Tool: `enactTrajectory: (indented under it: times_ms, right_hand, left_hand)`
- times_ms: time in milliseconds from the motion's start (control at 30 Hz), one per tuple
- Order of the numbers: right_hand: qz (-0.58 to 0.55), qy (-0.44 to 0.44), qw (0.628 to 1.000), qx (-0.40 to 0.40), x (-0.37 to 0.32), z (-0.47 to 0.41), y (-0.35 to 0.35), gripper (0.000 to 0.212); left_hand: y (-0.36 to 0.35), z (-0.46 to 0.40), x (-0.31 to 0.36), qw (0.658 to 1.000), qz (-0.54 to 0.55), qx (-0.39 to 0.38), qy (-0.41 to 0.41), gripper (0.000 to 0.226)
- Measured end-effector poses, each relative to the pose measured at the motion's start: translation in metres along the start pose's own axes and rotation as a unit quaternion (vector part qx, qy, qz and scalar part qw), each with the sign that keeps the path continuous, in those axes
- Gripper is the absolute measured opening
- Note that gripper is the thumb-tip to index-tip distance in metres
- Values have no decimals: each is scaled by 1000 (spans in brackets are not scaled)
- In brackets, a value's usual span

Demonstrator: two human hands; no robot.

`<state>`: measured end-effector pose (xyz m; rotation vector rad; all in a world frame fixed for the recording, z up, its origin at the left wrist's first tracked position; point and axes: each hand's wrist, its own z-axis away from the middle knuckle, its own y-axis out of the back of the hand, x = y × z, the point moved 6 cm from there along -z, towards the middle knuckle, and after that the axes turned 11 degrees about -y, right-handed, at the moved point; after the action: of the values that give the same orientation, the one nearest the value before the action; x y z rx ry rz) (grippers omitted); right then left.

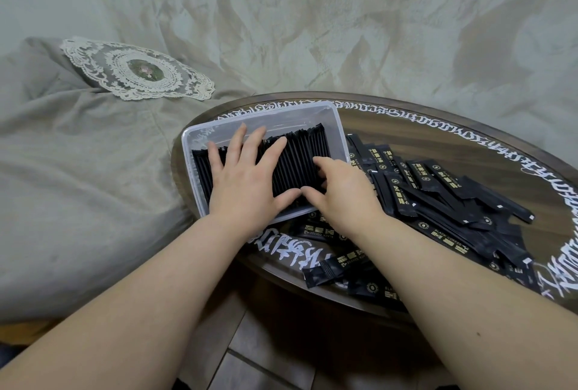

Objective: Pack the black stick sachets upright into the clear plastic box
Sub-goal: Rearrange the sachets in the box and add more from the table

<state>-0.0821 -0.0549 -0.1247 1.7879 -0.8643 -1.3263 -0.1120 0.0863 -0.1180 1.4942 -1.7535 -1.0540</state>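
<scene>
A clear plastic box (339, 126) sits on the left part of a round dark table (438, 126). A tight row of black stick sachets (300, 161) stands on edge inside it. My left hand (244, 183) lies flat on top of the row with straight, spread fingers, pressing it down. At the row's right end my right hand (341, 189) has its fingers curled in among the sachets; whether it pinches one is hidden. A loose pile of black sachets (438, 189) with gold print lies on the table to the right of the box.
More sachets (331, 270) lie near the table's front edge, under my right forearm. A grey-green sofa (78, 170) with a lace doily (137, 70) is at the left. Tiled floor (266, 358) shows below the table.
</scene>
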Motion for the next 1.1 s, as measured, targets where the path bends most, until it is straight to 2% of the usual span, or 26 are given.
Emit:
enactTrajectory:
  times_ms: [167, 400, 567, 733, 967, 1100]
  right_hand:
    - [4, 5, 1000, -9, -1, 1, -1, 51]
    - [4, 8, 1000, -8, 0, 1, -1, 64]
    - [17, 12, 1000, 3, -5, -1, -1, 61]
    - [-1, -2, 1000, 10, -4, -2, 1, 64]
    - [7, -8, 1000, 4, -5, -4, -3, 73]
    - [21, -10, 1000, 2, -7, -4, -3, 71]
  left_hand:
    - [-2, -2, -1, 1000, -9, -17, -16, 88]
    - [6, 0, -5, 999, -22, -31, -18, 93]
    - [2, -1, -4, 998, -15, -64, 4, 95]
    - [5, 1, -5, 999, -7, -51, 1, 89]
    - [8, 6, 1, 996, -37, -84, -9, 80]
    - [8, 7, -3, 994, -42, -99, -3, 82]
